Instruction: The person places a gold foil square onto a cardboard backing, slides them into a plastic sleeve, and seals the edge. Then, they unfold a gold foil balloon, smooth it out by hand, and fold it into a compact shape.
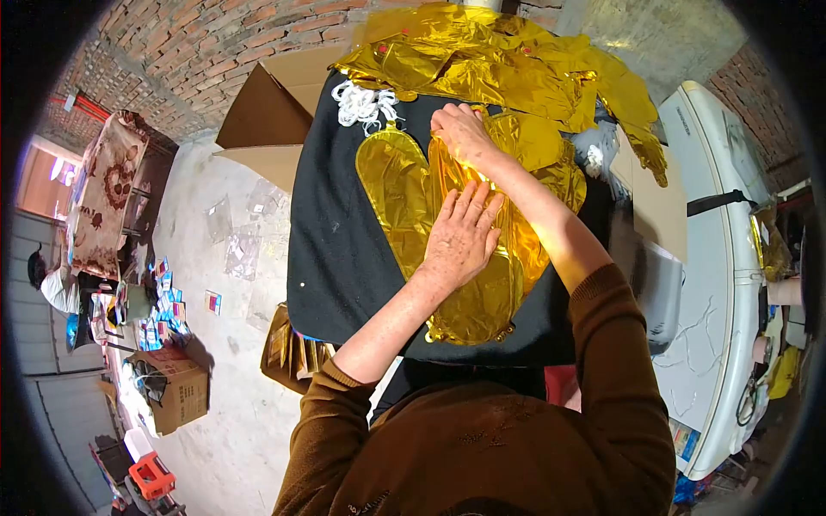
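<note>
A flat gold foil balloon with rounded ends lies on the black cloth in front of me. My left hand rests flat on its folded middle, fingers stretched out. Farther up, my right hand has its fingers bent and pressed together at the upper edge of the foil; the fingertips are partly hidden. A bundle of white string lies beside the balloon's upper left end. More crumpled gold foil balloons are heaped along the far edge.
An open cardboard box stands behind the table on the left. Another box with gold packets sits below the near left edge. A white chest freezer is on the right. A carton stands on the floor farther left.
</note>
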The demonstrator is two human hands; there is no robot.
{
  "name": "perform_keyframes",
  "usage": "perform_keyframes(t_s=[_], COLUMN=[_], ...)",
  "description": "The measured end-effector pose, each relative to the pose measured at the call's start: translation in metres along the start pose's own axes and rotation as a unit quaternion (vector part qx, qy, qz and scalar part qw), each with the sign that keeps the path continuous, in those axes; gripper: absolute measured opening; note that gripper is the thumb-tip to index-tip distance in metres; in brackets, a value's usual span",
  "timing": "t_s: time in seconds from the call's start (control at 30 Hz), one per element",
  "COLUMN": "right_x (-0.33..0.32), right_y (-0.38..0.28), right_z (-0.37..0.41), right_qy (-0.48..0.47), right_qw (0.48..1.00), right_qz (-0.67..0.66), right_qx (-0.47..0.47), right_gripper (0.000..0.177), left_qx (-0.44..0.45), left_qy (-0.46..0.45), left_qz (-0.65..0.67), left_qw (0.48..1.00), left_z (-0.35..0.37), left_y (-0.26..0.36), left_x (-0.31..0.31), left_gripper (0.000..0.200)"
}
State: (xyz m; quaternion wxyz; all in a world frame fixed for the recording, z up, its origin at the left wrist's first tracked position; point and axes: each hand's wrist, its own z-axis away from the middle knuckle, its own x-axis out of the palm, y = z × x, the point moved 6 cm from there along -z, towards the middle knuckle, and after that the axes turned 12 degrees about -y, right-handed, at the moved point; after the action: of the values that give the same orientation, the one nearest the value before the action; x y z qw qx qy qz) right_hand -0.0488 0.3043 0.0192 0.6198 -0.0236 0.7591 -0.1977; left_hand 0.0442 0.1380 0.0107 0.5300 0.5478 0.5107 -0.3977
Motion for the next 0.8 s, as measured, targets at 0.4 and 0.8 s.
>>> perform_keyframes(t_s=[0.4, 0.8], right_x=[-0.002, 0.002], right_y=[-0.012, -0.003], right_z=[0.012, 0.006], right_qy=[0.057, 0.06], right_qw=[0.997, 0.995], right_qz=[0.015, -0.007], right_qx=[-0.048, -0.08], right_gripper=[0.019, 0.017], left_qx=[0.0, -0.006], left_qy=[0.001, -0.121], left_qz=[-0.021, -0.075], left_qw=[1.0, 0.99], left_z=[-0.001, -0.013], left_y=[-0.001, -0.003], left_x=[-0.005, -0.022], left_gripper=[0.061, 0.055])
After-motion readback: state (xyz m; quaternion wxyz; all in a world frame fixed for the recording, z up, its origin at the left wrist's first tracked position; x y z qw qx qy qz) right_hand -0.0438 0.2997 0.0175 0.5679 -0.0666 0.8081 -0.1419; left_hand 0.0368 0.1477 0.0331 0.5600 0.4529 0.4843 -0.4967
